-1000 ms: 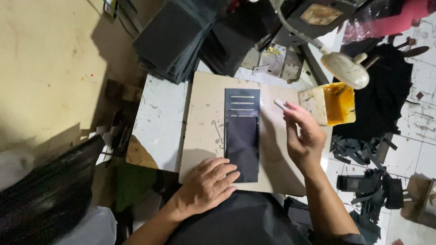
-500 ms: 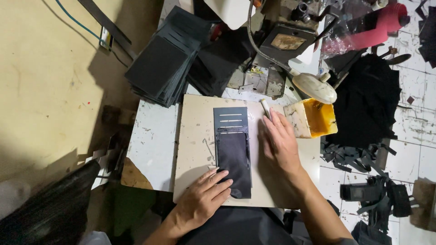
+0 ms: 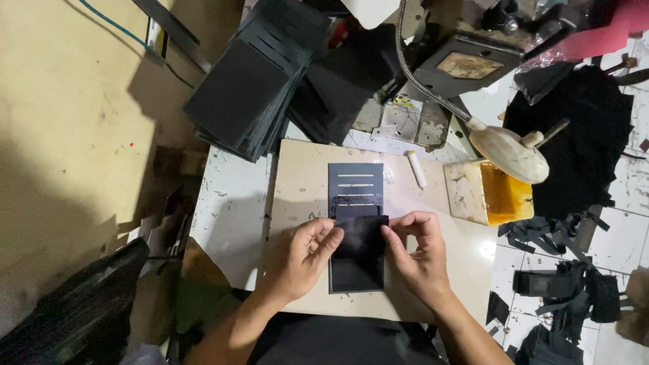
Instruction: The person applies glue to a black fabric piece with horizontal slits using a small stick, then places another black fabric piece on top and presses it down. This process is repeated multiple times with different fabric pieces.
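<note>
The worktop (image 3: 230,216) is white and stained; its far side is crowded and its near edge is hidden by the person's body. A tan board (image 3: 297,176) lies on it, with bare room at 9 o'clock and 3 o'clock of the hands. On the board lies a long dark panel (image 3: 355,179). Its long side runs from 12 o'clock to 6 o'clock, with thin slots at the 12 o'clock end. A small dark piece (image 3: 360,236) lies over its lower half, so that part is hard to see.

The left hand (image 3: 297,260) pinches the piece's 9 o'clock edge with curled fingers. The right hand (image 3: 419,253) pinches the 3 o'clock edge the same way.

A stack (image 3: 243,94) of dark sheets sits at 11 o'clock, partly off the worktop. A yellow tub (image 3: 497,196) stands at 2 o'clock, just off the board. A lamp (image 3: 510,152) covers its far rim. A white stick (image 3: 416,169) lies at 1 o'clock near the panel. Dark scraps (image 3: 561,290) lie on the floor at 4 o'clock.
</note>
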